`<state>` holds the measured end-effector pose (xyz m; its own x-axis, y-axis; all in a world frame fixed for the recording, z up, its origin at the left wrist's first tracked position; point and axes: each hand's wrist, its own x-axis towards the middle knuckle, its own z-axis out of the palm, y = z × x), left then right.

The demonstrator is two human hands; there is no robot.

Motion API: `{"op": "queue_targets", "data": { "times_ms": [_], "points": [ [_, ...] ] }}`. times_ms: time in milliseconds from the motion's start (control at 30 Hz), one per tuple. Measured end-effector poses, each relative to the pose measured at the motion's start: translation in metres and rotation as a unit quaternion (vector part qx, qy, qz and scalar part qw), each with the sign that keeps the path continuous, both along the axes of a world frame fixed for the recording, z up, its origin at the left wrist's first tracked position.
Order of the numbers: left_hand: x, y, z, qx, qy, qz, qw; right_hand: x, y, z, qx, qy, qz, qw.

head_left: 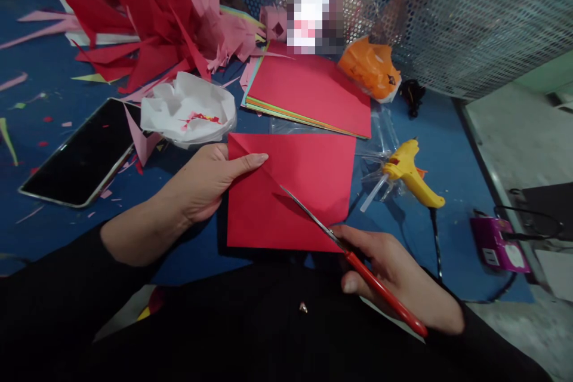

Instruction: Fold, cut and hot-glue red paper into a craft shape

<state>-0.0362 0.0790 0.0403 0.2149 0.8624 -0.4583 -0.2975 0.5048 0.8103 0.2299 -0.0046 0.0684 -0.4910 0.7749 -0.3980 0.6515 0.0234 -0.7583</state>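
Scissors with red handles and slim metal blades (340,245) sit gripped in the right hand (394,280), fingers closed round the handles; blade tips lie on the folded red paper sheet (304,191), along its diagonal crease. Blades look nearly together. Left hand (210,182) pinches the sheet's upper left corner, thumb on top, fingers folded beneath. Sheet is held low over the blue worktop (443,149), just in front of the person's black-clad body.

Surroundings: stack of coloured paper with a red top sheet (308,92) lies just beyond the held sheet. Crumpled white plastic bag (188,108) sits near the left hand; black-screened phone (83,152) lies further left. Yellow glue gun (409,173) rests to the right of the sheet. Heap of red and pink paper offcuts (143,12) fills the far left. Orange plastic bag (369,68) sits by the perforated metal screen (474,18).
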Motion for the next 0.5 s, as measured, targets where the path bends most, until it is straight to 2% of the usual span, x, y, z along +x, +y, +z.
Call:
{"op": "queue_targets", "data": {
  "times_ms": [500],
  "points": [
    [0.0014, -0.0037, -0.0002, -0.01, -0.004, -0.032, 0.999, -0.0061, 0.0069, -0.0003, -0.002, 0.0, 0.017, 1.0]
  ]
}}
